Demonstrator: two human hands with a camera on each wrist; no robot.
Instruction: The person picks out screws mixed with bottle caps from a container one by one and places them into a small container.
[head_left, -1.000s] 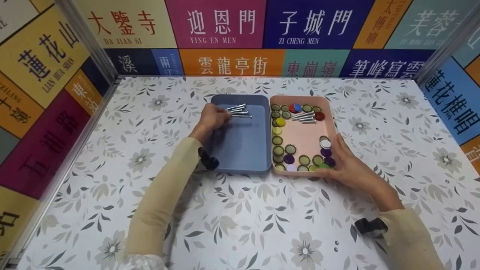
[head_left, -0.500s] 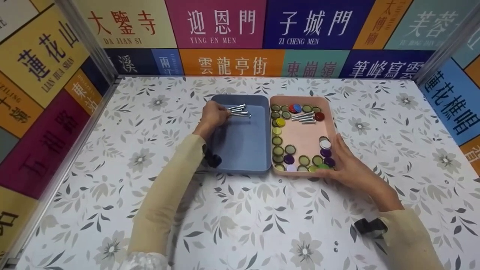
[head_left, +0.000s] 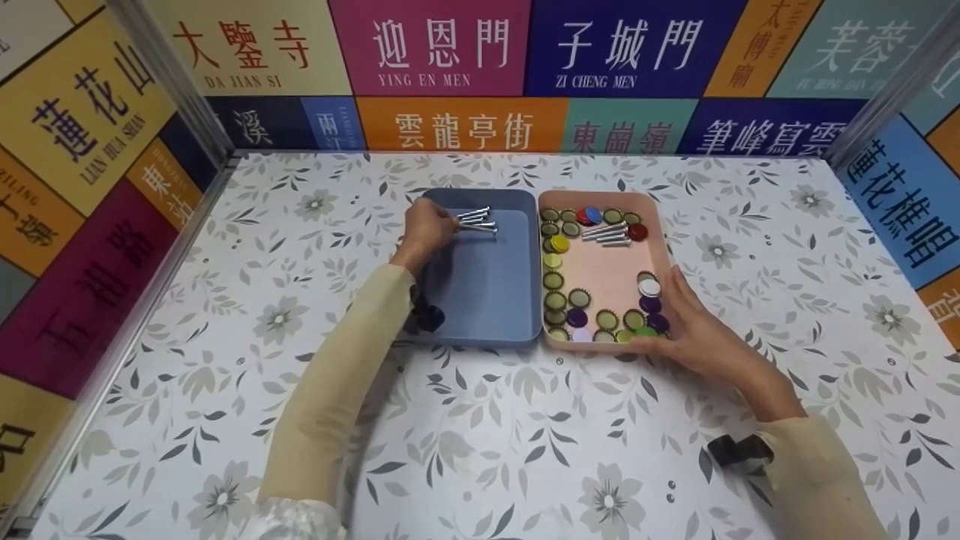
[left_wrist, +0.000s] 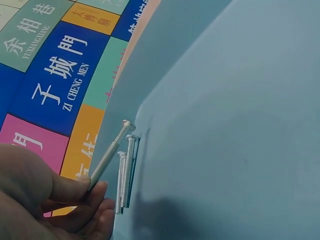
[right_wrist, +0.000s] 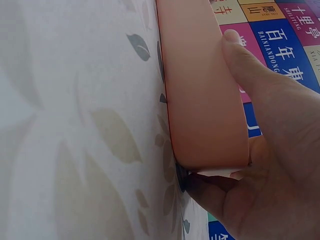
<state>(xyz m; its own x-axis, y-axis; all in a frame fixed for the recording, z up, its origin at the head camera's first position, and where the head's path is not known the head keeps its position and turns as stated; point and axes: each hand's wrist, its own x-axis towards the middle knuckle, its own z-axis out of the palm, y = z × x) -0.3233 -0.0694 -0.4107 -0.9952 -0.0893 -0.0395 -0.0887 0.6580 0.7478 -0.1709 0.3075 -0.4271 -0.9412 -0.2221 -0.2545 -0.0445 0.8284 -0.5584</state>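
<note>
My left hand (head_left: 429, 231) is over the far left part of the blue tray (head_left: 487, 307), with a silver screw (left_wrist: 107, 159) pinched between thumb and fingers. In the left wrist view, its head points up and away from the fingertips. Close beside it, more silver screws (left_wrist: 128, 172) lie in the tray by the far wall. My right hand (head_left: 701, 330) holds the near right corner of the pink tray (head_left: 611, 274), fingers spread along its outer walls; the right wrist view shows that outer wall (right_wrist: 205, 95) close up.
Bottle caps (head_left: 555, 281) of several colours line the pink tray's edges, and a small row of screws (head_left: 609, 234) lies near its far wall. The two trays stand side by side on a floral tabletop (head_left: 465, 427). Printed wall panels (head_left: 435, 52) enclose the back and sides.
My left hand has shifted slightly, and the pinched screw has moved a little toward the far left, nearer the other screws. The right hand and both trays stay in place.
</note>
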